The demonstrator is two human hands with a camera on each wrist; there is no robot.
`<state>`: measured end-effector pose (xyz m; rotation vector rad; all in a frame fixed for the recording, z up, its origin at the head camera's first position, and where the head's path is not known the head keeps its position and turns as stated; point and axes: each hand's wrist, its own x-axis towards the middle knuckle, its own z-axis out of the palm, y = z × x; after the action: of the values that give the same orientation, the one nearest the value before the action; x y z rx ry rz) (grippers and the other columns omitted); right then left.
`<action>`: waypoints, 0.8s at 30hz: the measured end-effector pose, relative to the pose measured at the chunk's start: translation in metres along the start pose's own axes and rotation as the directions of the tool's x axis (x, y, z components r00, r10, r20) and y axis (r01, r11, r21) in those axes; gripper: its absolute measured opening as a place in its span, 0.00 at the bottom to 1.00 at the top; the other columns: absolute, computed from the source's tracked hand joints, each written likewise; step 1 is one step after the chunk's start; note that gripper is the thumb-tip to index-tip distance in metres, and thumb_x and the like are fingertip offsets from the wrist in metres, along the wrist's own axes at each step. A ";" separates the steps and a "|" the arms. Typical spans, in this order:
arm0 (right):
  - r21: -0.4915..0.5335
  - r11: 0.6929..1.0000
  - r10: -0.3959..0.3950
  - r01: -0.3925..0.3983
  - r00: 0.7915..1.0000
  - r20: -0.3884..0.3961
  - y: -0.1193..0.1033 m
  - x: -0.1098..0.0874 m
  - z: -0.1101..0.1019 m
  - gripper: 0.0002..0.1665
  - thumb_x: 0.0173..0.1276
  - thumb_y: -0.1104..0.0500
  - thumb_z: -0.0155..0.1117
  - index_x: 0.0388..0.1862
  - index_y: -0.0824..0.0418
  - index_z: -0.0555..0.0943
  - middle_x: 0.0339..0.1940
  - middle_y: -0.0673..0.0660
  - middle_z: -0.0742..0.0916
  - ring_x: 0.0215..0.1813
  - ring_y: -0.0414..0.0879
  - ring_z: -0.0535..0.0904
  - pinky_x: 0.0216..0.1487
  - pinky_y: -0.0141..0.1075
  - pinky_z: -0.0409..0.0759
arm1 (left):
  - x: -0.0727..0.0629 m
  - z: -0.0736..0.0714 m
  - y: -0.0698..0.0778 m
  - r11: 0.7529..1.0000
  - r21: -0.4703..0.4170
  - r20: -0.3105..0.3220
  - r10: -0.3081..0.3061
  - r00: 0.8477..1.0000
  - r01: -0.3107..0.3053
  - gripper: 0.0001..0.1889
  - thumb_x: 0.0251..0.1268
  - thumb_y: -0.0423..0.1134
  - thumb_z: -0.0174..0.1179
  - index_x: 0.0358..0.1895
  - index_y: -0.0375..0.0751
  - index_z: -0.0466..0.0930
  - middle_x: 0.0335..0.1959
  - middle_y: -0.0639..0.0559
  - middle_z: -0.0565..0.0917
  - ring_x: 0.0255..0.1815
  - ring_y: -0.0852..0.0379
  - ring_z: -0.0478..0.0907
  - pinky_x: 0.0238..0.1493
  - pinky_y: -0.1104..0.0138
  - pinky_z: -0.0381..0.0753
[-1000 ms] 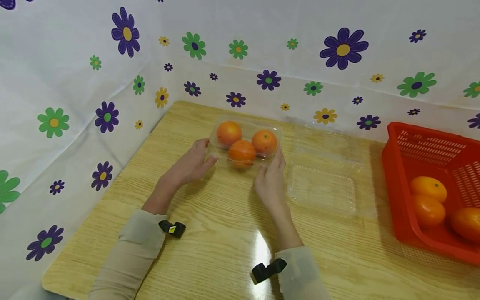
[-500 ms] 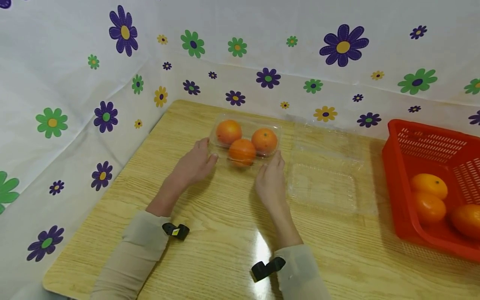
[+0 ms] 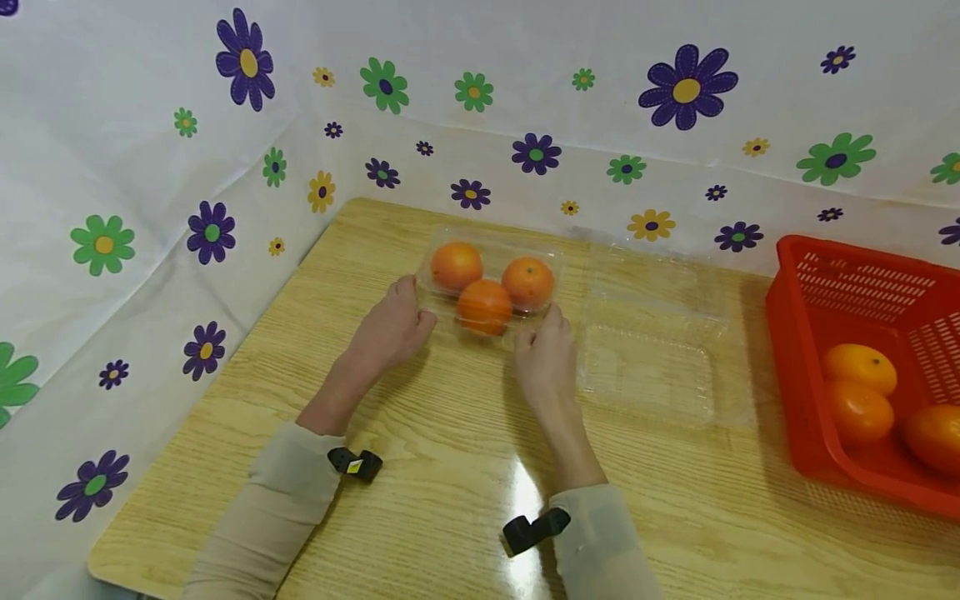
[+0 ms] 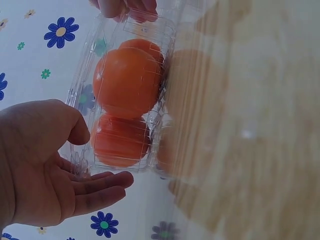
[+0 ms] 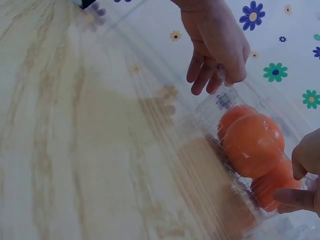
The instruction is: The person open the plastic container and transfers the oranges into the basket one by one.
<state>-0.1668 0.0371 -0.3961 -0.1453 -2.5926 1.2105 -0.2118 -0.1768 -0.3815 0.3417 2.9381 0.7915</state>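
Note:
Three oranges (image 3: pixel 484 307) sit in a clear plastic clamshell box (image 3: pixel 491 242) on the far part of the wooden table. My left hand (image 3: pixel 386 325) grips its left end; in the left wrist view, the thumb is above the rim and the fingers (image 4: pixel 100 197) are below it. At the near right corner, my right hand (image 3: pixel 547 358) pinches the rim between thumb and bent forefinger, as the right wrist view shows. That hand's other fingers (image 5: pixel 200 80) hang loosely. Through the clear plastic wall, the oranges (image 4: pixel 127 82) show pressed close together.
Right of the box lies a second clear clamshell (image 3: pixel 648 371), spread open. A red plastic basket (image 3: pixel 783 367) with several oranges (image 3: pixel 858 371) stands at the right. Flower-patterned cloth (image 3: pixel 562 100) rises behind and left of the table (image 3: pixel 420 500).
My right hand's fingers have curled in more at the box's near right corner. My left hand has shifted slightly right, closing in on the left end. The oranges have hardly moved.

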 end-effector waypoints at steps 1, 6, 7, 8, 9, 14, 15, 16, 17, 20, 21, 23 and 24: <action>-0.002 1.000 -0.007 0.007 1.000 -0.012 0.000 0.001 0.000 0.29 0.62 0.71 0.53 0.62 0.82 0.69 0.46 0.76 0.82 0.37 0.58 0.76 0.37 0.50 0.80 | 0.000 0.000 0.000 1.000 -0.007 0.000 -0.002 1.000 0.002 0.34 0.66 0.39 0.41 0.70 0.18 0.51 0.66 0.23 0.64 0.55 0.34 0.75 0.58 0.46 0.75; -0.047 0.999 0.001 -0.003 0.998 -0.063 0.000 0.003 -0.001 0.25 0.60 0.72 0.54 0.58 0.80 0.73 0.39 0.75 0.85 0.33 0.60 0.81 0.30 0.50 0.80 | 0.000 0.002 0.001 0.999 -0.044 -0.001 -0.015 1.000 0.015 0.34 0.65 0.38 0.41 0.70 0.19 0.51 0.66 0.23 0.64 0.52 0.35 0.75 0.56 0.46 0.75; -0.059 0.998 0.008 -0.012 0.998 -0.070 -0.001 0.003 -0.001 0.26 0.60 0.72 0.55 0.59 0.80 0.72 0.40 0.75 0.85 0.34 0.61 0.82 0.30 0.51 0.81 | 0.000 0.002 0.001 0.999 -0.044 -0.004 -0.018 1.000 0.018 0.34 0.64 0.38 0.42 0.70 0.19 0.51 0.65 0.23 0.64 0.51 0.35 0.75 0.56 0.46 0.75; -0.069 0.997 0.016 -0.021 0.997 -0.074 -0.001 0.004 -0.002 0.26 0.60 0.72 0.55 0.59 0.80 0.72 0.41 0.75 0.85 0.35 0.62 0.83 0.31 0.51 0.81 | 0.000 0.003 0.001 0.999 -0.040 -0.009 -0.021 1.000 0.021 0.34 0.64 0.38 0.42 0.70 0.19 0.52 0.65 0.23 0.65 0.50 0.35 0.75 0.55 0.46 0.76; -0.072 0.997 0.022 -0.027 0.997 -0.073 -0.001 0.004 -0.002 0.26 0.60 0.71 0.55 0.59 0.80 0.73 0.42 0.75 0.85 0.36 0.63 0.84 0.31 0.52 0.81 | 0.000 0.003 0.001 0.999 -0.033 -0.013 -0.023 1.000 0.022 0.34 0.64 0.38 0.42 0.69 0.19 0.52 0.64 0.23 0.65 0.49 0.34 0.76 0.54 0.46 0.76; -0.104 0.994 0.022 -0.024 0.999 -0.028 -0.003 0.003 -0.006 0.27 0.62 0.69 0.53 0.60 0.80 0.72 0.45 0.76 0.84 0.41 0.66 0.84 0.35 0.52 0.83 | 0.000 0.003 -0.001 0.999 -0.011 -0.024 -0.031 0.999 0.031 0.33 0.65 0.38 0.42 0.69 0.19 0.52 0.63 0.23 0.66 0.46 0.34 0.77 0.51 0.45 0.77; -0.116 0.993 0.019 -0.021 1.000 -0.014 -0.004 0.002 -0.008 0.27 0.63 0.68 0.53 0.60 0.81 0.72 0.45 0.77 0.84 0.42 0.66 0.84 0.35 0.52 0.83 | 0.000 0.003 -0.002 0.999 -0.020 -0.021 -0.033 0.999 0.032 0.33 0.65 0.37 0.41 0.70 0.20 0.52 0.63 0.23 0.66 0.46 0.35 0.77 0.52 0.45 0.77; -0.135 0.991 0.015 -0.015 1.000 -0.002 -0.005 0.001 -0.009 0.27 0.64 0.67 0.54 0.60 0.80 0.72 0.45 0.76 0.84 0.42 0.66 0.84 0.36 0.53 0.83 | 0.000 0.002 -0.004 0.999 -0.032 -0.016 -0.035 0.999 0.034 0.33 0.65 0.37 0.41 0.70 0.21 0.51 0.64 0.24 0.65 0.47 0.35 0.76 0.52 0.45 0.76; -0.157 0.988 0.014 -0.012 1.000 0.012 -0.006 0.000 -0.012 0.27 0.65 0.66 0.54 0.61 0.80 0.72 0.45 0.76 0.84 0.42 0.66 0.84 0.37 0.53 0.83 | 0.000 0.002 -0.005 0.999 -0.043 -0.014 -0.032 0.999 0.031 0.33 0.66 0.38 0.41 0.71 0.22 0.51 0.65 0.24 0.65 0.49 0.36 0.75 0.54 0.45 0.76; -0.227 0.974 0.019 -0.009 0.999 0.039 -0.010 -0.002 -0.018 0.27 0.68 0.61 0.56 0.61 0.77 0.73 0.47 0.75 0.84 0.45 0.68 0.84 0.40 0.56 0.83 | 0.000 0.001 -0.009 0.997 -0.080 -0.014 -0.017 1.000 0.015 0.33 0.66 0.38 0.41 0.71 0.23 0.50 0.66 0.25 0.65 0.57 0.36 0.72 0.60 0.45 0.72; -0.248 0.969 0.022 -0.010 0.999 0.044 -0.011 -0.003 -0.020 0.27 0.69 0.60 0.57 0.61 0.76 0.73 0.48 0.74 0.85 0.45 0.68 0.84 0.40 0.57 0.82 | 0.000 0.000 -0.010 0.995 -0.095 -0.014 -0.011 1.000 0.010 0.33 0.67 0.38 0.41 0.72 0.23 0.50 0.66 0.26 0.65 0.59 0.36 0.71 0.61 0.45 0.71; -0.283 0.959 0.029 -0.013 0.998 0.050 -0.013 -0.004 -0.023 0.26 0.70 0.57 0.57 0.60 0.74 0.74 0.48 0.72 0.85 0.45 0.67 0.84 0.39 0.58 0.82 | 0.000 0.000 -0.011 0.992 -0.122 -0.013 0.002 1.000 -0.003 0.33 0.67 0.38 0.41 0.72 0.23 0.49 0.67 0.26 0.64 0.61 0.38 0.69 0.64 0.45 0.69; -0.296 0.955 0.028 -0.012 0.998 0.050 -0.013 -0.004 -0.023 0.26 0.70 0.56 0.57 0.60 0.74 0.74 0.48 0.71 0.85 0.45 0.67 0.84 0.38 0.57 0.82 | 0.000 -0.001 -0.011 0.988 -0.153 -0.007 0.001 1.000 -0.002 0.34 0.66 0.38 0.41 0.73 0.24 0.48 0.63 0.26 0.68 0.56 0.39 0.72 0.61 0.46 0.71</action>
<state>-0.1559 0.0451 -0.3726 -0.2011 -2.8121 0.8341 -0.2142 -0.1860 -0.3861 0.3296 2.8602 1.0136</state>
